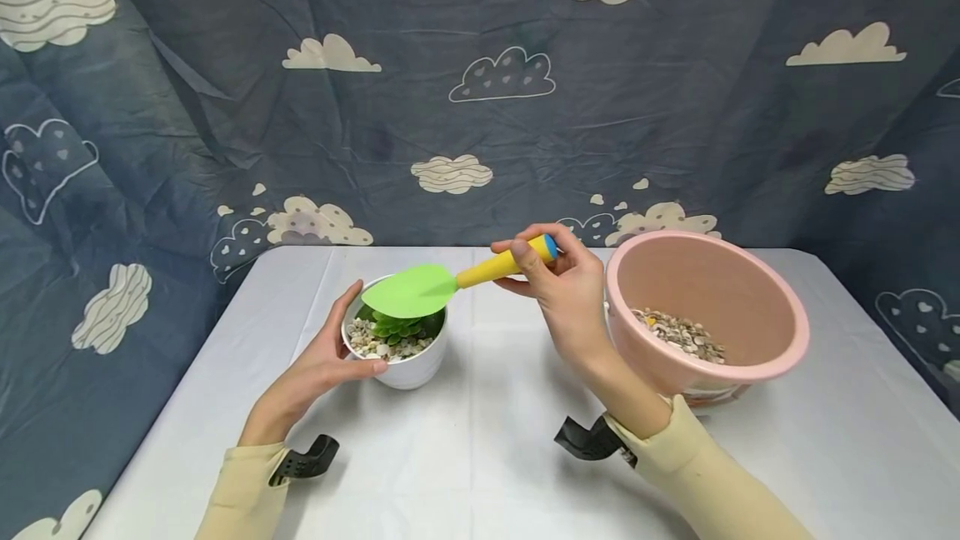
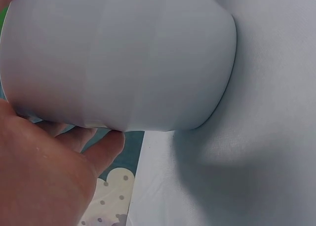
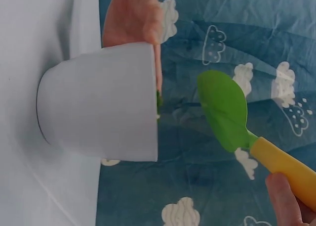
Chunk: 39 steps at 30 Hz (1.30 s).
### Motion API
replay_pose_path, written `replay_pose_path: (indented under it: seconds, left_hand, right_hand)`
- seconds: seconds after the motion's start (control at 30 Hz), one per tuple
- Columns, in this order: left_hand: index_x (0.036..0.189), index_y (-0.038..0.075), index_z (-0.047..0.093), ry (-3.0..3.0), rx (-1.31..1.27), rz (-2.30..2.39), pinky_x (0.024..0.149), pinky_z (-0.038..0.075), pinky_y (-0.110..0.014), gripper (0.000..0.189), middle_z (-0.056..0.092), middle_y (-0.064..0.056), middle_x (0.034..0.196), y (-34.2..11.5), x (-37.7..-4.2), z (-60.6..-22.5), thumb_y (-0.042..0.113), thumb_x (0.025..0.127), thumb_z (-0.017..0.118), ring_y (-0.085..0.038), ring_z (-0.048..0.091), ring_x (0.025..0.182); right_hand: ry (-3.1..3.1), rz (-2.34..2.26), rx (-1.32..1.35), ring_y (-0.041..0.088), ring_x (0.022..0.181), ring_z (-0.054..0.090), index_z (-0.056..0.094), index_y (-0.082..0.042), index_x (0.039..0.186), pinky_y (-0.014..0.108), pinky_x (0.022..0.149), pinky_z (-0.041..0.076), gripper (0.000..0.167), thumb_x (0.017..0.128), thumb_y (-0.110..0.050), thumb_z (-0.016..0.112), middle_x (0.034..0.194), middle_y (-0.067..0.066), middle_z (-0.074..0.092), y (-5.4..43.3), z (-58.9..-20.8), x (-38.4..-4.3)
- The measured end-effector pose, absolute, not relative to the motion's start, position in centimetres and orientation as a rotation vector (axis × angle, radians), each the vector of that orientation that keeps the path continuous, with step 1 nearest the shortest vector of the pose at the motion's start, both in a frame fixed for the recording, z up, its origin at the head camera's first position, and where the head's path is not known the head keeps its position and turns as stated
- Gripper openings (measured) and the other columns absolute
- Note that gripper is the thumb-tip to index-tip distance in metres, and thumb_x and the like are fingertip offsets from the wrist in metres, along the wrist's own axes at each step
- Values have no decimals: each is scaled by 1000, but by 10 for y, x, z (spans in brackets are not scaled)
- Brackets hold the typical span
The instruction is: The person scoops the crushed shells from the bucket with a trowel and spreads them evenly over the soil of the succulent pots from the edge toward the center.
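On the table stands a small white flowerpot point(image 1: 408, 372) holding a green succulent point(image 1: 396, 327) among pale pebbles point(image 1: 369, 340). My left hand point(image 1: 321, 369) grips the pot from the left, thumb on the near rim and fingers round the far side; the left wrist view shows those fingers against the pot wall point(image 2: 123, 63). My right hand point(image 1: 567, 294) holds a toy trowel by its yellow handle point(image 1: 498, 267). Its green blade point(image 1: 412, 291) hangs over the pot, hiding part of the plant. The right wrist view shows a gap between the blade point(image 3: 224, 110) and the pot's rim.
To the right stands a large pink bucket point(image 1: 705, 244) with a layer of pebbles point(image 1: 678, 334) inside, close beside my right forearm. A white cloth point(image 1: 480, 473) covers the table. Behind hangs a dark blue curtain point(image 1: 420, 15) with cloud prints.
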<state>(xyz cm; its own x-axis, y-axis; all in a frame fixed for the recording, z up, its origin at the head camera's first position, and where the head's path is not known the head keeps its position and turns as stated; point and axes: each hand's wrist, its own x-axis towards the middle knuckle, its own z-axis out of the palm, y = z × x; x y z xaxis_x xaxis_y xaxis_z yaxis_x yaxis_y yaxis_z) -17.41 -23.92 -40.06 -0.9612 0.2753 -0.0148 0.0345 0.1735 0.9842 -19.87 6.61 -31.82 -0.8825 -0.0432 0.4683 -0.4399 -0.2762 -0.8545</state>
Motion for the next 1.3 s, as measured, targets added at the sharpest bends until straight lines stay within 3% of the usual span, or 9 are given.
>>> replay_pose_path:
  seconds: [0.37,0.7,1.07,1.3]
  left_hand:
    - [159,29,6,2292,311,1850,114,10,-60,111,13,-13,160,-241,-173,-400,14,79,81,-35,12,146]
    - [158,24,11,2483,416,1785,114,8,-61,101,14,-1,162,-244,-174,-388,15,83,78,-25,8,148]
    - [157,32,12,2707,505,1599,116,13,-51,104,18,4,161,-231,-169,-352,21,81,82,-20,13,147]
    - [155,41,14,2768,478,1507,113,17,-58,104,20,13,158,-216,-168,-336,32,79,84,-17,15,146]
  right_hand:
    - [-1669,2237,541,37,98,67,56,8,105,47,76,56,18,95,-4,63,100,21,71,86,-308,-186]
    - [-1576,2303,523,39,103,65,56,8,107,49,80,54,15,96,-3,60,103,23,69,110,-303,-177]
    - [-1540,2273,533,36,102,67,55,11,109,48,79,53,17,97,-1,58,106,25,67,146,-295,-171]
    - [-1466,2317,505,36,102,67,51,14,112,46,81,51,22,97,0,57,108,26,67,168,-292,-171]
